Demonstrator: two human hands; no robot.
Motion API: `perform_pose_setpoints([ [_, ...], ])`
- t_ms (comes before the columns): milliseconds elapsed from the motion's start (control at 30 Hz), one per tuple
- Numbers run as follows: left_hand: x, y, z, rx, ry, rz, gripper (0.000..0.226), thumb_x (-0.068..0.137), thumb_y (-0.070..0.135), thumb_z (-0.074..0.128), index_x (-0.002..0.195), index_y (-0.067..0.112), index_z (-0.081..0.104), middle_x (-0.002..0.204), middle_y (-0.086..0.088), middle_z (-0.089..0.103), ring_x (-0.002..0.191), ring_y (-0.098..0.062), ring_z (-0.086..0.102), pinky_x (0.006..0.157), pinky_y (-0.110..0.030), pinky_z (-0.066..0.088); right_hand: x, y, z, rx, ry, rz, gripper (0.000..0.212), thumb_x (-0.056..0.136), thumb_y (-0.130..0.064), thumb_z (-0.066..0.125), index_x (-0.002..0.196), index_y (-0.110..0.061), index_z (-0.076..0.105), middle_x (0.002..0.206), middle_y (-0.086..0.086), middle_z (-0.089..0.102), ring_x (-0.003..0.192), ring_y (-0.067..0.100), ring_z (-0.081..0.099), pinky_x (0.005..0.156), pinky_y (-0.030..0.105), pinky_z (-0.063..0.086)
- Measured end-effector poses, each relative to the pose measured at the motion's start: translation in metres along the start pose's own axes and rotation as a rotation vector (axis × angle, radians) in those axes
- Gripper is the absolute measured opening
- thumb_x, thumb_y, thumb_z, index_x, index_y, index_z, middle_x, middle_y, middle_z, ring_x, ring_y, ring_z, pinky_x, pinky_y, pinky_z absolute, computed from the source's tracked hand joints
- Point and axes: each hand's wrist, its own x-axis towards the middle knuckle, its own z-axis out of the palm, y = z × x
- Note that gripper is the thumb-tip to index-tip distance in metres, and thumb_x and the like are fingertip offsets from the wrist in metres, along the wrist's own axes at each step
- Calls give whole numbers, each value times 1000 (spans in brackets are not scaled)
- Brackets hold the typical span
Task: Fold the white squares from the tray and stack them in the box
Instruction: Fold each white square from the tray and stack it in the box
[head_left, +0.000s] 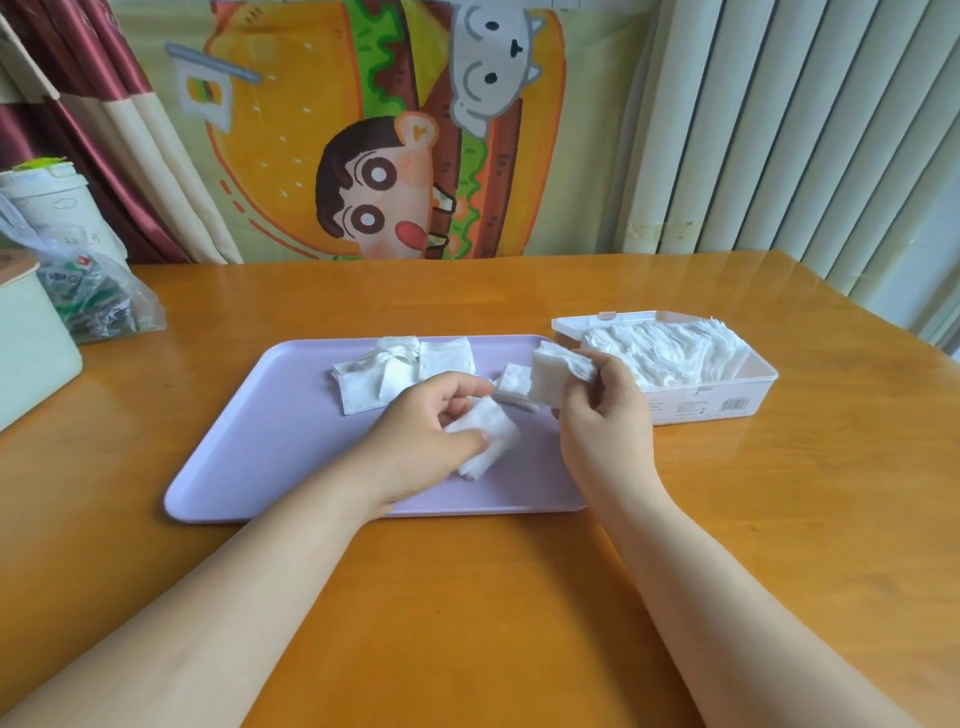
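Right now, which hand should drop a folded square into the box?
Right hand: it holds a folded square beside the box. Left hand is over the tray, farther away.

A tray (270, 441) lies on the table (467, 597), with a box (711, 402) just beside its far right corner. Loose squares (400, 376) lie on the tray's far half; a stack of squares (670, 351) fills the box. A plastic bag (98, 296) sits at the table's far left.
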Motion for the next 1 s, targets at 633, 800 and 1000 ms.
perform_pose_setpoints([
  [633, 0, -8, -16, -505, 249, 127, 8, 84, 17, 80, 88, 18, 73, 86, -2, 68, 83, -15, 62, 79, -29, 49, -8, -5, 2, -95, -107, 8, 24, 100, -17, 55, 115, -31, 67, 88, 5, 72, 79, 19, 67, 73, 34, 56],
  [800, 0, -8, -10, -469, 221, 127, 18, 100, 7, 66, 103, 23, 74, 93, -3, 75, 80, -20, 65, 66, -28, 55, -9, -4, 3, -32, -80, 13, 25, 99, -17, 56, 115, -34, 66, 92, -1, 76, 87, 17, 74, 86, 45, 61],
  [1000, -3, -5, -13, -555, 2, 92, 48, 88, -3, 76, 127, 24, 68, 99, -4, 74, 83, -13, 62, 65, -23, 49, -9, -7, 3, 110, -213, 93, 17, 101, -18, 62, 117, -20, 68, 92, 1, 80, 91, 18, 77, 88, 43, 64],
])
